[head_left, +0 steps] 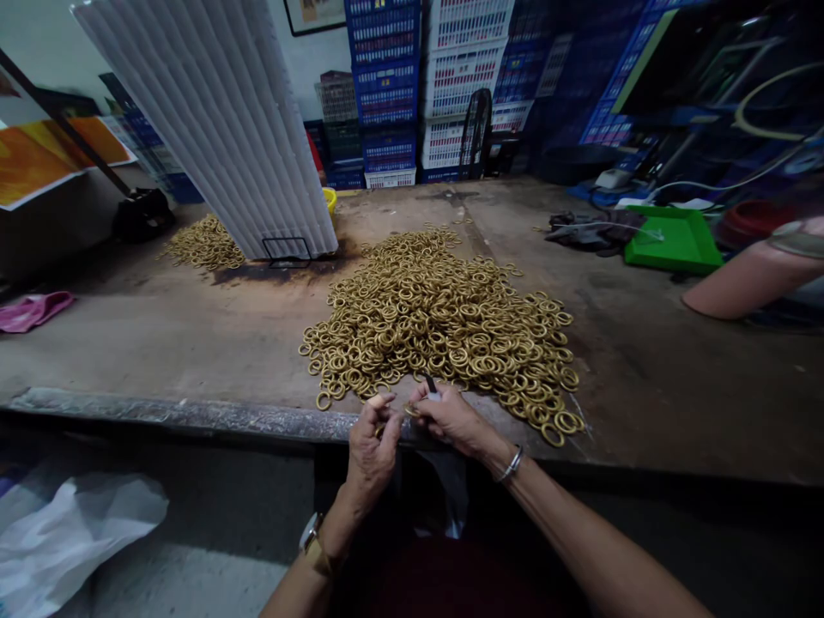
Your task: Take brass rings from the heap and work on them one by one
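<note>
A wide heap of brass-coloured rings point(418, 309) covers the middle of the workbench. My left hand point(372, 446) is closed at the bench's front edge, with a brass ring point(378, 432) partly visible in its curled fingers. Close beside it, my right hand point(451, 419) pinches another ring point(410, 410) between thumb and fingers. A small flat tool with a dark tip point(431, 384) sticks up from the right hand's grip; its exact kind cannot be made out. Both hands are just in front of the heap's near side, their fingertips almost meeting.
A smaller ring pile point(204, 245) lies behind a tall white corrugated panel point(225, 129) at the left. Stacked crates point(386, 94) stand at the back. Rightward are a green tray point(673, 240) and a pink cylinder point(753, 270). A pink cloth point(35, 311) lies far left.
</note>
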### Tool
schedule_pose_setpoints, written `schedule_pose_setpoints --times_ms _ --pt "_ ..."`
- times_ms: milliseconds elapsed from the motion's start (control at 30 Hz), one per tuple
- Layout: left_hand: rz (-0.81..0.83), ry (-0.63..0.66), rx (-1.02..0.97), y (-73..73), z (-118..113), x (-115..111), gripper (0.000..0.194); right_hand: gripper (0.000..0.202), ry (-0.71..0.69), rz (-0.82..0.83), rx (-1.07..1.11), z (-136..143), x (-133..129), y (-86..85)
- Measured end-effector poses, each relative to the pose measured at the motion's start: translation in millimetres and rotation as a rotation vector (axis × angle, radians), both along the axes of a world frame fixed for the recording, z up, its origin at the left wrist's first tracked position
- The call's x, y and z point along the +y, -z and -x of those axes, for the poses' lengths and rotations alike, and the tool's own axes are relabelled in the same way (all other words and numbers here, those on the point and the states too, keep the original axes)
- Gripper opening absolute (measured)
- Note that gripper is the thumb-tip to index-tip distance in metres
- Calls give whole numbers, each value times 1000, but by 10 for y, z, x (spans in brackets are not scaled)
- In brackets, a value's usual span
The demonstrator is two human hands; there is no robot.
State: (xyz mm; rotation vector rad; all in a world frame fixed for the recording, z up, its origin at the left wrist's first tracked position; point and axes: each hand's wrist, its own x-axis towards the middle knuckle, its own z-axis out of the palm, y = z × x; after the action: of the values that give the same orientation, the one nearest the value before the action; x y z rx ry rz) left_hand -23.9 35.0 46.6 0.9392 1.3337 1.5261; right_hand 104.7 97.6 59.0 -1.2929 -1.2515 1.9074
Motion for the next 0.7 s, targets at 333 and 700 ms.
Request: schedule_pose_setpoints --times_ms 333,700 --pt "31 162 140 -28 -11 18 9 17 -30 -191 -87 36 -28 52" --pt "278 358 -334 -32 3 -25 28 14 -25 -314 -207 104 1 43"
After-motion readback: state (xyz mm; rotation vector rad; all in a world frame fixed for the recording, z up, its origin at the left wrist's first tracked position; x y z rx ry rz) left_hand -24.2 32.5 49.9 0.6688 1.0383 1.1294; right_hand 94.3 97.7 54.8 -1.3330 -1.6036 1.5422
